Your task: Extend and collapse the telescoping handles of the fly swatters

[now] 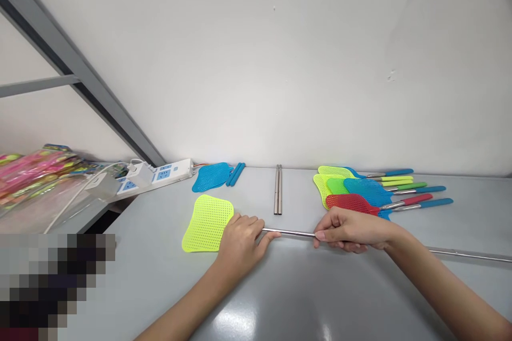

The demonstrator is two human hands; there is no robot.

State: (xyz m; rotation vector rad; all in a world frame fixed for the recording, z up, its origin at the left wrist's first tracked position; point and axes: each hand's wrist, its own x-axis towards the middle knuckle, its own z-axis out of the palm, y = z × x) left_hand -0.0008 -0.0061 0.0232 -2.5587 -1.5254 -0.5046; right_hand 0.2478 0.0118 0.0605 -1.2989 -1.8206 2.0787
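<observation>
My left hand point(244, 240) is closed around the neck of a yellow fly swatter point(208, 224), whose perforated head lies to its left. From that hand a thin metal rod point(291, 232) runs rightward into my right hand point(352, 229), which pinches it between thumb and fingers. Beyond my right wrist a rod section point(472, 254) continues in line to the right edge. The joint of rod and swatter head is hidden under my left hand. Behind it lie a blue swatter head point(212, 177) and two blue handle grips point(236, 174). Short metal tubes point(278, 189) lie farther right.
Several fly swatters with handles point(362, 192) are piled at the back right, by the wall point(280, 64). A power strip point(172, 171) with plugged-in white adapters point(140, 176) is at the left. Plastic-wrapped colourful items point(40, 170) lie beyond it, near a grey metal frame point(88, 82).
</observation>
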